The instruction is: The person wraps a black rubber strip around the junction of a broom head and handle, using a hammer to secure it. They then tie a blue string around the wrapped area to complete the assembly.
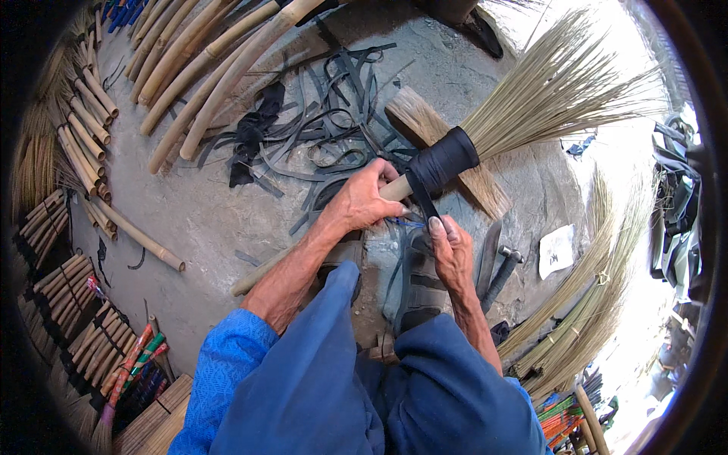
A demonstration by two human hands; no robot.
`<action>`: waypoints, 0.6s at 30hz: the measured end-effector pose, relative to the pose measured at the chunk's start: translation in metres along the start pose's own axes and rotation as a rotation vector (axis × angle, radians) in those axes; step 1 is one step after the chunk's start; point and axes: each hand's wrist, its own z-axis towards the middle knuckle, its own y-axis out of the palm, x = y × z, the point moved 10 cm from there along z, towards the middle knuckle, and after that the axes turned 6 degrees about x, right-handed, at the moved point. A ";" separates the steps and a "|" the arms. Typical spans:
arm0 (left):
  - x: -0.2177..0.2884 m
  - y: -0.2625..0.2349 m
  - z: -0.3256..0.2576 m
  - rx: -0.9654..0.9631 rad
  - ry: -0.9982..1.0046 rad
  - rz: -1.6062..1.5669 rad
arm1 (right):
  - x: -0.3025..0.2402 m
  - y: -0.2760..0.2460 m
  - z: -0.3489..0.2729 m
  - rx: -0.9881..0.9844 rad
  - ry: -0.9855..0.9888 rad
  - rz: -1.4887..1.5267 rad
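Observation:
A grass broom (561,83) lies slanting before me, its bristles fanned out to the far right. Black rubber strip (447,161) is wound in a thick band where the bristles meet the pale wooden handle (396,190). My left hand (356,201) is closed around that handle, just below the band. The strip's loose end (427,205) runs down from the band, pinched between the thumb and fingers of my right hand (453,250). Under the bound part sits a rough wooden block (489,191). A bit of blue cord (406,223) shows between my hands.
Loose dark rubber strips (334,125) lie tangled ahead. Bamboo poles (201,72) reach in from the far left, with stacked bundled handles (68,280) nearer. To my right are a hammer (502,279), a flat blade (487,258), white paper (556,251) and long grass bundles (580,311).

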 end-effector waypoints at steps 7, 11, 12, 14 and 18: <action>0.026 -0.013 -0.009 0.130 0.180 0.109 | -0.014 0.000 -0.008 0.014 -0.097 -0.129; 0.042 -0.023 -0.015 0.230 0.271 0.211 | -0.020 0.009 0.022 0.082 -0.208 -0.315; 0.040 -0.023 -0.017 0.257 0.243 0.276 | -0.018 0.011 0.034 0.093 -0.213 -0.278; 0.042 -0.026 -0.022 0.331 0.286 0.299 | -0.016 0.016 0.050 0.093 -0.243 -0.268; 0.022 -0.008 -0.019 0.119 0.178 0.109 | -0.009 0.017 0.050 0.081 -0.259 -0.223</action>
